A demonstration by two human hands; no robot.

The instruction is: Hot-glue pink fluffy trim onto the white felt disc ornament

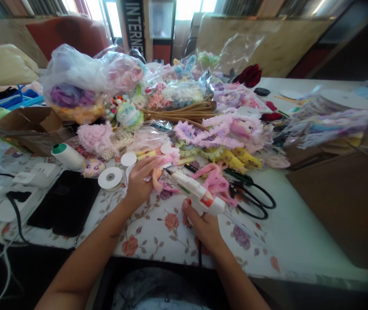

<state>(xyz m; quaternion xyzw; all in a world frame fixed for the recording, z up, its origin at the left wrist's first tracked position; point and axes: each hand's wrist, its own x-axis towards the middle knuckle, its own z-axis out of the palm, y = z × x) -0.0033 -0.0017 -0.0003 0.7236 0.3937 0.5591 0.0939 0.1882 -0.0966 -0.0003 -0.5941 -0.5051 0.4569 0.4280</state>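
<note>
My right hand is wrapped round the grip of a white glue gun, whose dark nozzle points up and left. The nozzle tip is close to a pink and peach fuzzy piece, which my left hand holds with its fingers closed. Whether the tip touches the piece is too small to tell. Pink fuzzy strips lie behind the glue gun. White ribbon spools rest just left of my left hand.
Black-handled scissors lie at the right, near a cardboard box. Two dark phones, power adapters and a thread cone are at the left. Bagged yarn flowers and brown stems pile up behind.
</note>
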